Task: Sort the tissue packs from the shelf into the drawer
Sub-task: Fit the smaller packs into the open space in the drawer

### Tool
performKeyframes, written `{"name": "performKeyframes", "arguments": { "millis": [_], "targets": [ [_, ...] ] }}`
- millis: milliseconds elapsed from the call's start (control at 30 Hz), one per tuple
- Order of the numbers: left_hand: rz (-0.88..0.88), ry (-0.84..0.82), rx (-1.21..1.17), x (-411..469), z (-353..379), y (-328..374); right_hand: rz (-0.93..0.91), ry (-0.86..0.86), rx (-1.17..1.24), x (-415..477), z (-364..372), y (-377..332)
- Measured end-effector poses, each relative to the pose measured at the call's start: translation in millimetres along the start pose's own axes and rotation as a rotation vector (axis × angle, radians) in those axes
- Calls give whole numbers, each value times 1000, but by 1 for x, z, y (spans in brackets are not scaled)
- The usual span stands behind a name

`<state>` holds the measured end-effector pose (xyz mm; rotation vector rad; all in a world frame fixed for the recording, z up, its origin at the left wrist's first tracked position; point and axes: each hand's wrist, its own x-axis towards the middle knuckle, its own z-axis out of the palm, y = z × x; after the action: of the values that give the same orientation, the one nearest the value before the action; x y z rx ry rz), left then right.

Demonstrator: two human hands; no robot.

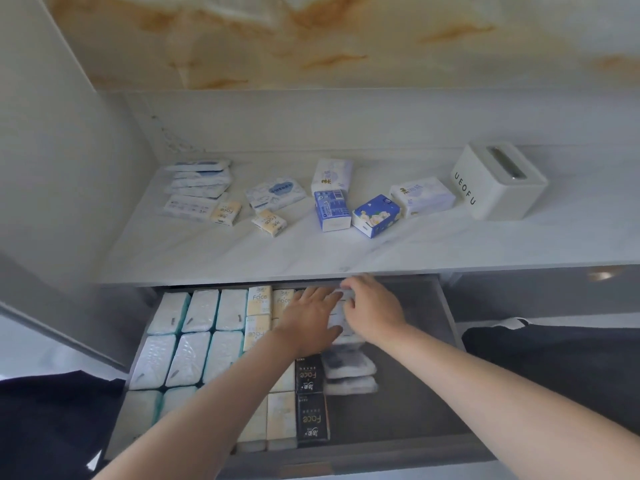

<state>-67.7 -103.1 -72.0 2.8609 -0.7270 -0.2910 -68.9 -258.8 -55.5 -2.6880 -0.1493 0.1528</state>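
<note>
Left of your fingers, the open grey drawer (446, 306) already holds rows of white tissue packs with teal edges (187, 341). Next come the cream "Face" packs (258, 299), just beside your left hand (311, 317). That hand lies flat, its fingers (327, 296) straight and pressed together on top of a soft white tissue pack (336, 322) at the back of the drawer. Your right hand (372, 315) meets it from the other side, fingers (350, 288) curled over the pack's far end and pinching it, though blur hides the finer detail. Nearer to you than the fingers stand the black "Face" packs (310, 375), with a short pile of soft white packs (349, 365) on their right. You seem to be seating this pack in line with that pile, so the placing step is nearly done. Next, let go and reach up past your fingers to the white marble shelf (242, 251). A stack of flat white-and-blue packs (197, 188) waits there on the left and a blue floral pack (375, 214) on the right, with several more between them. The flat ones look floppy, so lift them from underneath. Leave the white "UEOFU" tissue box (498, 181) at the far right, as it is probably not a pack.
</note>
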Motion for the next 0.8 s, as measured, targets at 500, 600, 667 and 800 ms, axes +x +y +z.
{"name": "performKeyframes", "arguments": {
  "millis": [500,600,667,800],
  "targets": [
    [-346,303,-132,29,-129,-190,-241,-45,6,174,-22,-142],
    [-448,333,-141,40,-133,-234,-283,-101,-184,214,-13,-159],
    [-475,323,-104,44,-130,-258,-310,-138,-380,238,-10,-166],
    [-453,240,-45,47,-117,-287,-277,-264,-561,276,-9,-169]
  ]
}}
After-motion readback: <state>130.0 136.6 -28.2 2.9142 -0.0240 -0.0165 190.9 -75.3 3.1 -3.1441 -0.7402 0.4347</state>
